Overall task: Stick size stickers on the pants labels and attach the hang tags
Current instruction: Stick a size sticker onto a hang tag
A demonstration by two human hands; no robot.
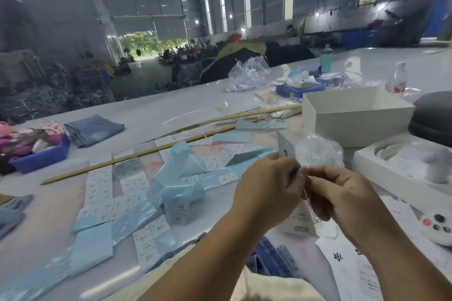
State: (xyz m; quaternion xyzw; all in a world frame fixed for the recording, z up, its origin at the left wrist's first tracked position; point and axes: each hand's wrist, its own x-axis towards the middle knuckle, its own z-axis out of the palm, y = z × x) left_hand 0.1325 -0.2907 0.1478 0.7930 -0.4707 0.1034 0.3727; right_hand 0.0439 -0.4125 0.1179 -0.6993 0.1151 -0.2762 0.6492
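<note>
My left hand (266, 186) and my right hand (342, 193) meet fingertip to fingertip above the table, pinching a thin pale string together. A white hang tag (299, 223) with dark print dangles between them, partly hidden by the palms. Another white tag (285, 146) stands just behind my left fingers, beside a crumpled clear bag (318, 151). Blue denim pants (271, 259) lie at the table's near edge under my forearms. Strips of white size stickers (100, 186) on light-blue backing (171, 186) spread across the table's left half.
An open white box (354, 117) stands at back right, with a white tray (391, 166) and a controller (437, 227) nearer. Long wooden sticks (146, 151) cross the table. A blue bin (41, 156), folded jeans (93, 129) at left; another blue bin (296, 89), bottle (397, 80) behind.
</note>
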